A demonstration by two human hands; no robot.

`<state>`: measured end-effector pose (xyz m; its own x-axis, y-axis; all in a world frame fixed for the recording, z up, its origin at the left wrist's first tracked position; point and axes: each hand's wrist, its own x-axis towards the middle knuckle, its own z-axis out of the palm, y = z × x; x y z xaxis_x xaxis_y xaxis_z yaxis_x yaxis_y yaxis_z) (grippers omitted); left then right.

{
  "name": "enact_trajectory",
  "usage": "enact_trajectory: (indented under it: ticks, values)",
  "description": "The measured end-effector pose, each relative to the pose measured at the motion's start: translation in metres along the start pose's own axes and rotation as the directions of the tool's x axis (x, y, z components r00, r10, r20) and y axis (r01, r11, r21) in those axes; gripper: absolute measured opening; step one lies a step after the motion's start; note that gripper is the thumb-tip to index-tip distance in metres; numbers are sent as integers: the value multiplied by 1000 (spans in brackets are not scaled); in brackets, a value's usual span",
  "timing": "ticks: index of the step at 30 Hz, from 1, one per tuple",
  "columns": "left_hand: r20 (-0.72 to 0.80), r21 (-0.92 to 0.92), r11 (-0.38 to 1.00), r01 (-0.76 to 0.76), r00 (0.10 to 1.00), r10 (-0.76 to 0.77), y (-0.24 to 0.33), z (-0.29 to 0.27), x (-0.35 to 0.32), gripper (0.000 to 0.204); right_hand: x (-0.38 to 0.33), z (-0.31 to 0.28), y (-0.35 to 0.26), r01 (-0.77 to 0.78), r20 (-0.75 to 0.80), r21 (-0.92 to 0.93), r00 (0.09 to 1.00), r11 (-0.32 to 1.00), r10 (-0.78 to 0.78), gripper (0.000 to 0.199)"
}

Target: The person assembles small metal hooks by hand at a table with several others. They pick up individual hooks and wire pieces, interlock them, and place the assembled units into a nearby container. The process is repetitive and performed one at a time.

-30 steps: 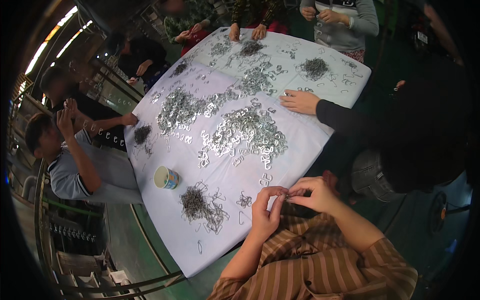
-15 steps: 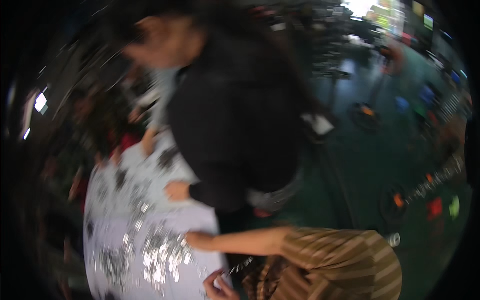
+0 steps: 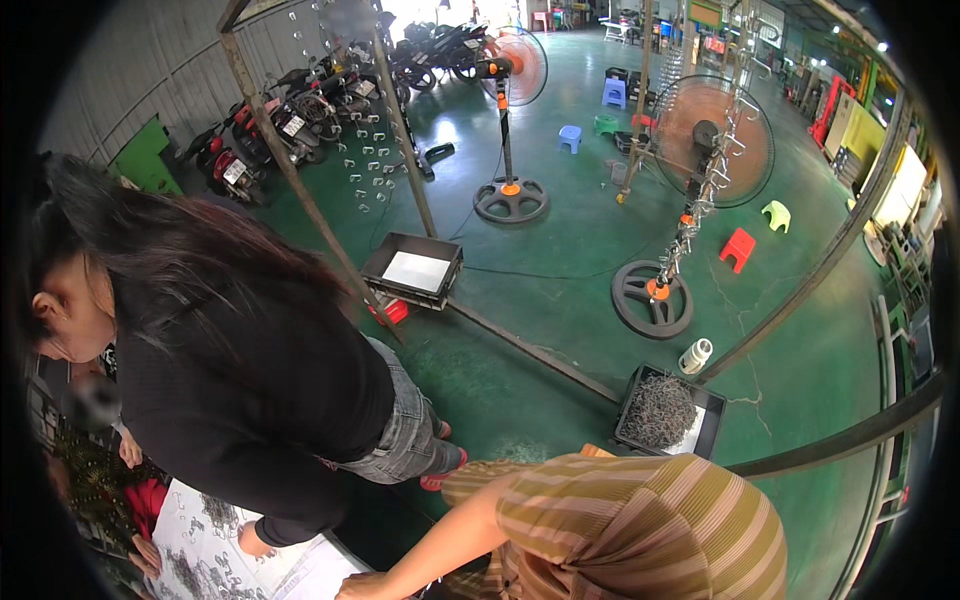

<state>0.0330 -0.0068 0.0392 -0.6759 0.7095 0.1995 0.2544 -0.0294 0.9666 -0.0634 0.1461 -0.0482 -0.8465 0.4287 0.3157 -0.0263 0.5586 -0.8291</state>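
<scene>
The wearer's right forearm, in an olive-and-brown striped sleeve (image 3: pixel 620 530), runs leftward along the lower edge, and its right hand (image 3: pixel 352 588) is cut by the frame edge near the white paper-covered table (image 3: pixel 300 572); whether it is open or closed cannot be told. The left hand is out of sight. Small silvery metal clips (image 3: pixel 205 560) lie scattered on the table's corner at lower left, too small to count or to tell which way they point. A co-worker in a black long-sleeved top (image 3: pixel 250 400) leans over the table, between the camera and most of it, one hand (image 3: pixel 250 543) resting on the paper. On the green floor behind stand two pedestal fans (image 3: pixel 510 120) and two black trays (image 3: pixel 412 270), one holding dark metal pieces (image 3: pixel 658 410).
</scene>
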Motion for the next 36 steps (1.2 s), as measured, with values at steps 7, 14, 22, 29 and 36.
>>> enact_trajectory:
  ticks: [7, 14, 22, 29, 36]
  values:
    - [31, 18, 1000, 23, 999, -23, 4, 14, 0, 23, -42, -58, -29, -24, -22, 10, 999, 1000, 24, 29]
    - [8, 66, 996, 55, 998, -55, 14, 15, -7, 24, -63, -77, -61, -17, -5, 45, 1000, 999, 17, 32]
    - [-146, 93, 992, 90, 986, -76, 20, 5, -9, 25, -91, -112, -105, -65, -108, 399, 987, 915, 117, 15]
    - [-171, 293, 956, 7, 984, 45, -14, -4, -13, 26, -103, -123, -117, -66, -37, 281, 996, 957, 79, 17]
    - [-265, 447, 890, 90, 964, 35, -15, 4, -25, 31, -111, -128, -131, 26, -52, 220, 999, 975, -14, 15]
